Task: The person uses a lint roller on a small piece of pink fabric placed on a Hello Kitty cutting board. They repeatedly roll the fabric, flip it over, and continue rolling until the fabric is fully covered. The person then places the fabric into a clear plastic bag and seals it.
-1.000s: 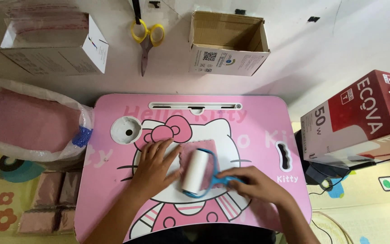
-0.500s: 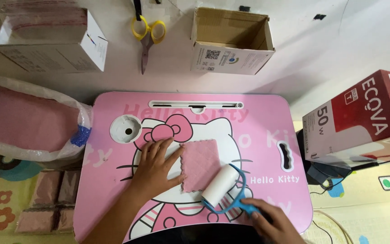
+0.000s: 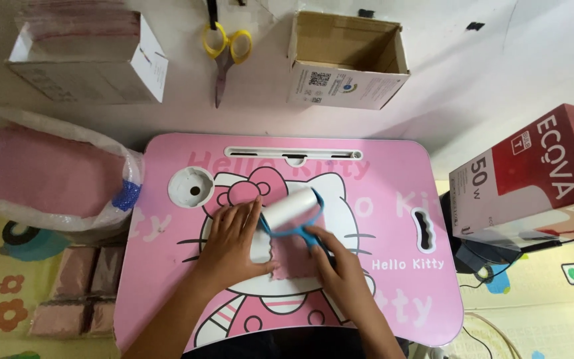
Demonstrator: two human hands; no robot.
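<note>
- Your left hand (image 3: 232, 244) lies flat, pinning the pink cloth (image 3: 295, 260).
- Your right hand (image 3: 340, 264) grips the lint roller (image 3: 289, 207), nearer, its axis slanting across the cloth's far edge.

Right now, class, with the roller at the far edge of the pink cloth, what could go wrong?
1. The lint roller sits at the far edge of the pink cloth, so it may roll onto the pink table.
2. The left hand pins only the cloth's left side; the sticky roller could lift the free edge.
3. The right hand covers part of the cloth, which may go unrolled.
</note>
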